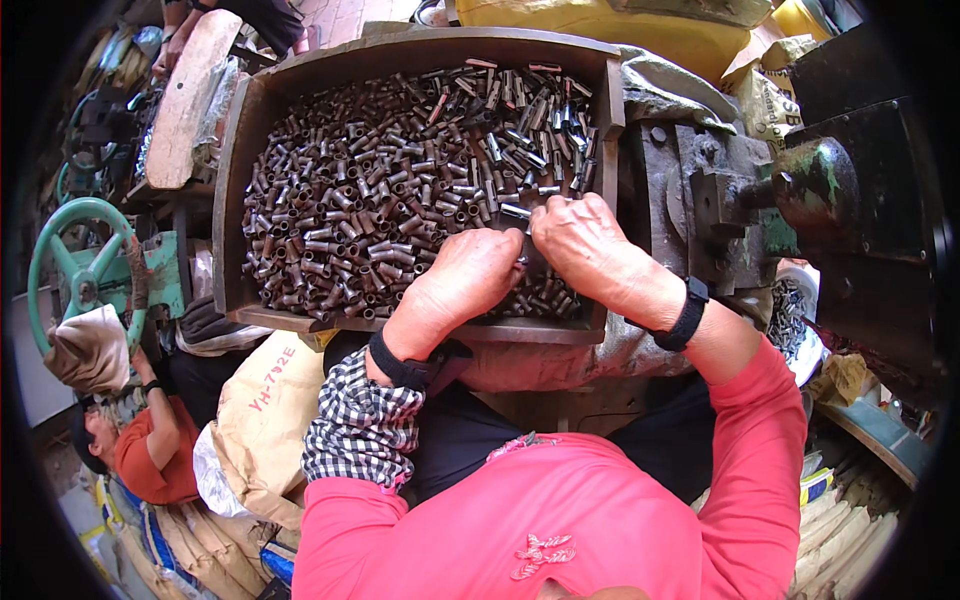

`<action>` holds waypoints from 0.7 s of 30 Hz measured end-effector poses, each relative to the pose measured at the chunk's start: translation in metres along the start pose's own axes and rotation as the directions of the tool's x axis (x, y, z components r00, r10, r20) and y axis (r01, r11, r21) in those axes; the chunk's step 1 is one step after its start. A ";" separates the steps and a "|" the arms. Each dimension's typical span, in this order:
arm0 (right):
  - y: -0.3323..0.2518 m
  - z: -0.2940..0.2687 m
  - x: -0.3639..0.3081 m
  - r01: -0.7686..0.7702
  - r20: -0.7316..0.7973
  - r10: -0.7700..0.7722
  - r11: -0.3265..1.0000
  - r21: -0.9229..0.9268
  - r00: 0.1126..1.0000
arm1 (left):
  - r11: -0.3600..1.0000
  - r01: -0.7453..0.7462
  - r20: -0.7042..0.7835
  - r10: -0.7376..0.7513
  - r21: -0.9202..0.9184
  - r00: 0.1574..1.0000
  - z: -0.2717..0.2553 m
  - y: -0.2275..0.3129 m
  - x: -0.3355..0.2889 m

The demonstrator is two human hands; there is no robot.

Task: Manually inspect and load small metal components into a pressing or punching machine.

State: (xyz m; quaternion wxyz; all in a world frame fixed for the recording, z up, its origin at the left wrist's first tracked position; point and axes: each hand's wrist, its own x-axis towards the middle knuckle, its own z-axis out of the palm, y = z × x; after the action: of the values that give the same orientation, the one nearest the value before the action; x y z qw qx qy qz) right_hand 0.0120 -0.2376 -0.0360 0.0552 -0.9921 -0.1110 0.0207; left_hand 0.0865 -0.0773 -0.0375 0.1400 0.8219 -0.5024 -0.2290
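Note:
A wide wooden tray [228, 200] lies in front of me, heaped with short dark metal sleeves [340, 200]. Longer, shinier metal tubes [545, 130] are gathered at its far right. Over the tray's right half, my right hand [590, 240] is closed, its fingertips pinched at one end of a shiny metal tube [515, 211]. Close beside it, almost touching, my left hand [468, 270] is closed with its fingers curled inward above the sleeves. A small dark piece shows by its fingertips, but what that hand grips is mostly hidden.
At right stands a dark, greasy machine [720, 190] next to the tray. A green handwheel [85, 260] is at left, with a person in orange [160, 450] below it. A paper sack [265, 400] leans near my left elbow. A white container of metal parts [790, 315] sits at right.

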 end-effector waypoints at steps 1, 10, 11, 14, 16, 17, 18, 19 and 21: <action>-0.002 0.001 0.000 0.015 0.022 -0.015 1.000 -0.024 1.000 | 1.000 0.006 0.003 -0.006 -0.014 1.000 0.000 0.000 0.000; 0.002 -0.010 -0.033 -0.129 -0.159 0.436 0.559 0.819 0.886 | 0.974 -0.086 -0.193 0.045 -0.210 0.980 0.000 0.010 0.001; 0.002 -0.011 -0.037 -0.129 -0.157 0.435 0.559 0.819 0.886 | 0.973 -0.101 -0.217 0.055 -0.207 0.975 0.000 0.011 0.001; 0.002 -0.009 -0.045 -0.176 0.215 0.491 -0.126 0.976 0.844 | 0.773 0.073 0.004 -0.091 -0.630 0.996 -0.002 0.014 0.002; 0.005 -0.007 -0.046 -0.141 0.227 0.466 -0.212 0.967 0.855 | 0.556 0.146 0.094 -0.120 -0.818 0.988 -0.003 0.014 0.004; 0.007 -0.006 -0.045 -0.132 0.257 0.455 -0.289 0.948 0.853 | 0.558 0.140 0.081 -0.128 -0.818 0.988 -0.003 0.014 0.004; 0.008 -0.005 -0.045 -0.105 0.244 0.447 -0.313 0.944 0.861 | 0.544 0.139 0.075 -0.138 -0.828 0.988 -0.004 0.013 0.004; 0.009 -0.005 -0.045 -0.100 0.237 0.430 -0.316 0.943 0.871 | 0.535 0.167 0.091 -0.166 -0.828 0.982 -0.004 0.012 0.005; 0.009 -0.005 -0.046 -0.106 0.267 0.422 -0.367 0.924 0.866 | 0.428 0.185 0.115 -0.186 -0.885 0.976 -0.002 0.012 0.004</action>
State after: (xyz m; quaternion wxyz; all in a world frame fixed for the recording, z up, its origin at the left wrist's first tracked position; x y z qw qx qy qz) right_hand -0.0306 -0.2570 -0.0305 0.8220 -0.5343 0.1968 0.0133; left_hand 0.0795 -0.0865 -0.0312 0.5236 0.6764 -0.2142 -0.4717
